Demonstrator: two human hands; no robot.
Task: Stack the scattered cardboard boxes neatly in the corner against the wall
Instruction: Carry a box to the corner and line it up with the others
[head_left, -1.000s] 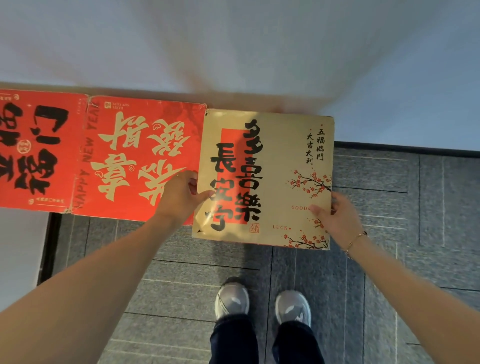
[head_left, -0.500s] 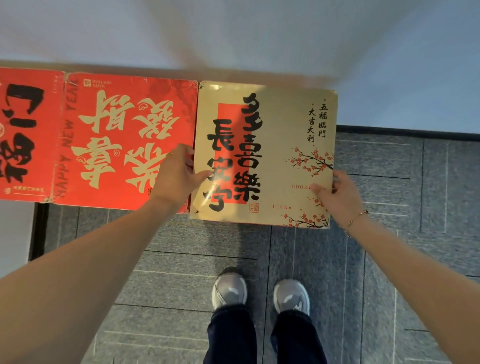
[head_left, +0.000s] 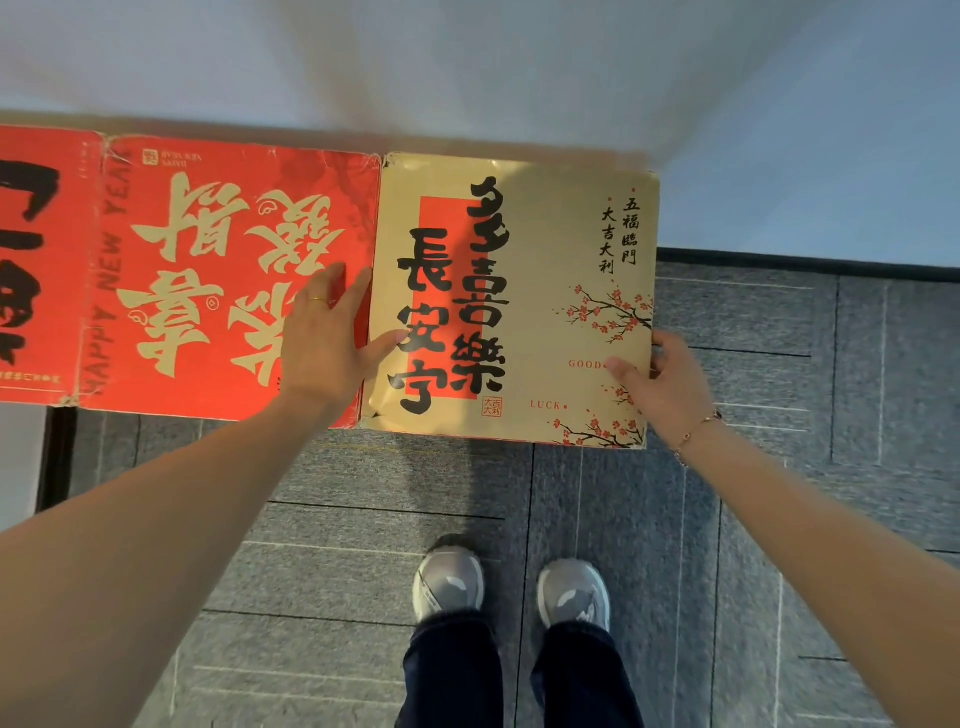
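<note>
Against the white wall (head_left: 467, 62), both hands are seating the gold printed cardboard box (head_left: 519, 291) beside the red printed cardboard box (head_left: 234, 280): left hand (head_left: 327, 338) resting flat with fingers spread, right hand (head_left: 660, 379) pinching the right edge, likely releasing next.

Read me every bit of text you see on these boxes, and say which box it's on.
"GOOD" and "LUCK": gold box, beside large black calligraphy and small columns "五福臨門 大吉大利".
"HAPPY NEW YEAR": left edge of middle red box, which also carries large gold characters, upside down.
Its corner logo: too small.
Far-left red box: characters cut off.

Grey carpet tiles (head_left: 753, 519); white wall (head_left: 467, 62); grey sneakers (head_left: 449, 582); dark trousers (head_left: 452, 670).
</note>
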